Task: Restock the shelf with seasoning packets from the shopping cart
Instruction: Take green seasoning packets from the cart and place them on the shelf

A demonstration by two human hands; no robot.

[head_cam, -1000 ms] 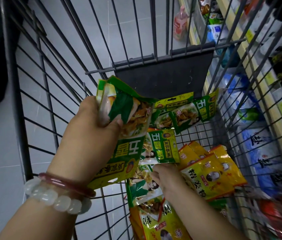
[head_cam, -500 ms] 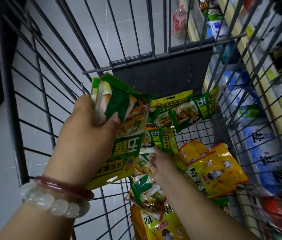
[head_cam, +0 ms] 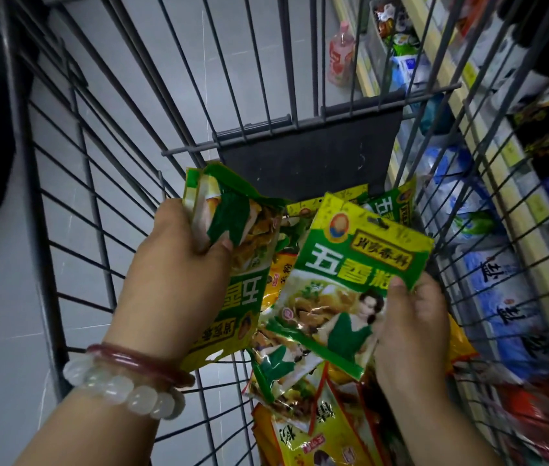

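Grey wire shopping cart point(head_cam: 64, 264) over grey floor, shelf point(head_cam: 488, 183) right | left hand point(head_cam: 178, 264) grips green seasoning-packet stack point(head_cam: 232, 257), count unclear | right hand point(head_cam: 414, 331) pinches one green packet point(head_cam: 350, 284) centre frame | yellow packets point(head_cam: 316, 432) below

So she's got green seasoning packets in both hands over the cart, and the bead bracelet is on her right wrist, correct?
Not quite: the bead bracelet is on the left wrist. The head view shows the left hand and right hand each holding green seasoning packets over the cart.

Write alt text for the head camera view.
Seen from above, a person's left hand grips a bunch of green seasoning packets while the right hand pinches another green packet over a wire shopping cart holding more green and yellow packets, beside a stocked shelf.
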